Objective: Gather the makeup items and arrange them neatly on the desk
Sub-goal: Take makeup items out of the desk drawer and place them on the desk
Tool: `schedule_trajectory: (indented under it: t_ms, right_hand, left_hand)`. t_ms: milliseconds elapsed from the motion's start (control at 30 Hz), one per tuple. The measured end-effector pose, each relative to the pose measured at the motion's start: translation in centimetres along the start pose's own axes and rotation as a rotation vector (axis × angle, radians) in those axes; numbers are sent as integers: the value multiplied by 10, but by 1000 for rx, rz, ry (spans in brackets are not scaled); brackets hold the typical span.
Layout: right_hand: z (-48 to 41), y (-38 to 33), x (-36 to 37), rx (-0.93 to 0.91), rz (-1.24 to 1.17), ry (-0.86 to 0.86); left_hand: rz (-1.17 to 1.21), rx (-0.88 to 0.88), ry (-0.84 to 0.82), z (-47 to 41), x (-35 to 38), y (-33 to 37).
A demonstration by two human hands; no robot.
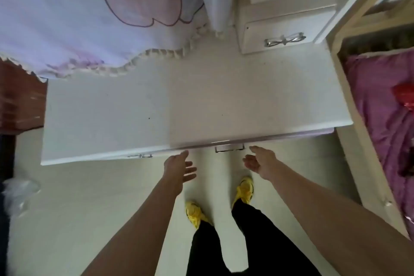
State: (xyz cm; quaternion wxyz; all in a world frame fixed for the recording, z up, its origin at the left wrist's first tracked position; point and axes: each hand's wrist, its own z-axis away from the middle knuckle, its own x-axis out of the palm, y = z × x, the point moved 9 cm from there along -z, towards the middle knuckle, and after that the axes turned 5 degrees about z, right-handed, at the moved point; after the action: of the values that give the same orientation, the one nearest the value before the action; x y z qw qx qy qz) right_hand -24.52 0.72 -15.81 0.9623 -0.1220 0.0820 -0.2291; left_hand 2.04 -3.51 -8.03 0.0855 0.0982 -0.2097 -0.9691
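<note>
A white desk (156, 105) fills the middle of the head view, its top bare, with no makeup items in sight. Under its front edge sits a drawer with a metal handle (229, 148). My left hand (179, 167) reaches toward the front edge just left of that handle, fingers straight and holding nothing. My right hand (259, 160) is stretched out just right of the handle, palm turned inward, fingers relaxed and empty. Neither hand touches the handle.
A frilled pink-and-white cloth (89, 18) drapes over the desk's far left. A small white drawer unit with a bow handle (284, 39) stands at the back right. A wooden bed frame with purple bedding (385, 119) lies to the right. A second handle (140, 155) sits left.
</note>
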Motion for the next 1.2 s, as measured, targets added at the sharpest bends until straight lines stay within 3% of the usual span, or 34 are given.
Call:
schedule_trajectory:
  t_ms: [167,533,1200]
  right_hand:
    - [-20,-5,31,9,114,-66]
    - [-37,0,41,-28,314,-29]
    - [-15,93,6,19,319,-4]
  left_hand:
    - [38,-6,42,-23,9,2]
    - [89,2,50,-51,12,-5]
    - [314,-117,122,-35,-29,-79]
